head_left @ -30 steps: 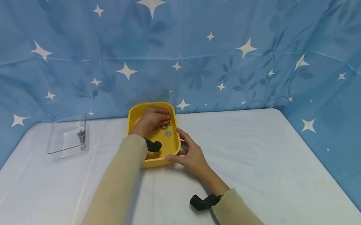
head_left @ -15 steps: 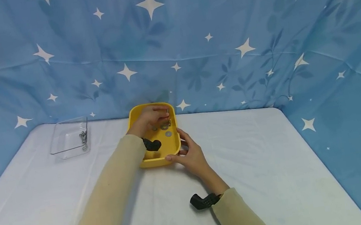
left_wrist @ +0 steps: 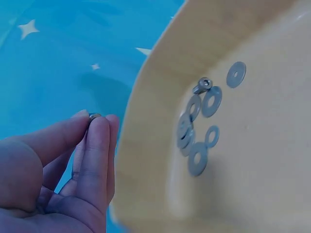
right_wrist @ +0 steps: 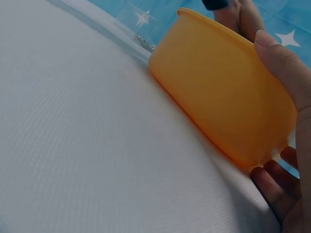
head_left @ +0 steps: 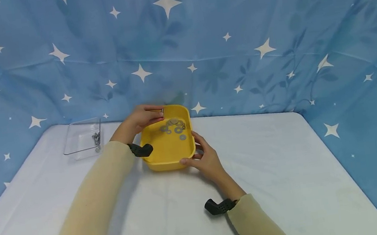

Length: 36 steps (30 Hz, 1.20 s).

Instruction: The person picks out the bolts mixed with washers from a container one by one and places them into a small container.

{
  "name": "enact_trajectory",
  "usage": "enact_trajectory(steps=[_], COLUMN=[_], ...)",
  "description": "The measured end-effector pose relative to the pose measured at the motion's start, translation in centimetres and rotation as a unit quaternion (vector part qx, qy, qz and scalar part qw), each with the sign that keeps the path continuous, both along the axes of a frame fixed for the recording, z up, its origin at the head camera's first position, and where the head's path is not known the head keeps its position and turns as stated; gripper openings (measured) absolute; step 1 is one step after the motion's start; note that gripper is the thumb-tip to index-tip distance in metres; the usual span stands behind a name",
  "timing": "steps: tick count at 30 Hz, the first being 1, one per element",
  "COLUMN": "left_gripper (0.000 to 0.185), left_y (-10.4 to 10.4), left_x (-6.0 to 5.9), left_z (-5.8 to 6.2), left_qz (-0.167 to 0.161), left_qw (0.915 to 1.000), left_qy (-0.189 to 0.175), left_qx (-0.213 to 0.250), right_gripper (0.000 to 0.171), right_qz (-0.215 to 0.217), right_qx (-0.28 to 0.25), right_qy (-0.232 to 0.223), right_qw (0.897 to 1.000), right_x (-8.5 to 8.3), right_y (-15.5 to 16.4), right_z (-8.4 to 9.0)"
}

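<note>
Between thumb and fingertips, my left hand [head_left: 140,119] pinches a small metal bolt [left_wrist: 94,116], mostly hidden by the fingers. That hand is at the far left rim of a yellow plastic tray [head_left: 164,152], just outside the wall in the left wrist view. Inside the tray lie several flat washers [left_wrist: 198,159] and a socket-head bolt [left_wrist: 202,85], gathered toward the far end. My right hand [head_left: 208,162] grips the tray's near right corner, its thumb [right_wrist: 282,63] over the rim and its fingers low against the outer wall.
To the left on the white-covered table [head_left: 270,170] stands a clear box [head_left: 79,142] with several small metal parts [head_left: 96,138] in it. A blue star-patterned curtain [head_left: 215,18] hangs right behind the table's back edge.
My left hand has come up out of the tray and shifted left to its far left rim, holding the bolt. More washers now show. The right hand keeps its grip on the tray.
</note>
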<state>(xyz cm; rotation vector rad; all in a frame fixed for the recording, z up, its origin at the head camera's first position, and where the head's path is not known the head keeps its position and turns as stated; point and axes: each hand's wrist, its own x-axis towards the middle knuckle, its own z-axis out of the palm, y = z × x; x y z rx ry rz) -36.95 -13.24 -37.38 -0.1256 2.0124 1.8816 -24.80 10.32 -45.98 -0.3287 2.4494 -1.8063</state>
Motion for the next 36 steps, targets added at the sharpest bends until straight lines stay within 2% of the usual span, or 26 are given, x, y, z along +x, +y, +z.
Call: enact_trajectory(steps=[2,6,13,18,23,28,36], left_gripper=[0.047,0.049,0.051,0.053,0.055,0.056,0.056], left_y=[-0.8,-2.3,-6.3,-9.6,-12.9,-15.7,-18.1], left_x=[0.3,1.0,2.5,3.3,4.1,4.7,5.4], left_z=[0.4,1.1,2.0,2.1,1.4,0.0,-1.6], left_qz=[0.0,0.004,0.034,0.055,0.077,0.1,0.16], left_qw=[1.0,0.9999,0.997,0.9927,0.9903,0.988,0.977], left_qy=[0.001,0.013,0.035,0.052,0.065,0.055,0.018], left_qx=[0.005,-0.008,-0.06,-0.093,-0.096,-0.103,-0.139], right_gripper=[0.094,0.095,0.099,0.097,0.098,0.098,0.097], right_qz=[-0.001,-0.018,-0.023,-0.026,-0.03,-0.032,-0.027], right_qx=[0.003,0.015,0.009,0.006,0.016,0.02,0.014], right_qy=[-0.01,-0.017,-0.009,0.011,0.014,0.008,0.004], right_qw=[1.0,1.0,1.0,1.0,0.999,0.999,1.0], right_x=[0.6,0.7,-1.0,-1.5,-1.3,-1.2,-1.3], right_y=[0.0,0.0,0.6,1.0,1.0,0.7,0.0], right_z=[1.1,1.0,-1.6,-2.0,-2.2,-2.5,-2.6])
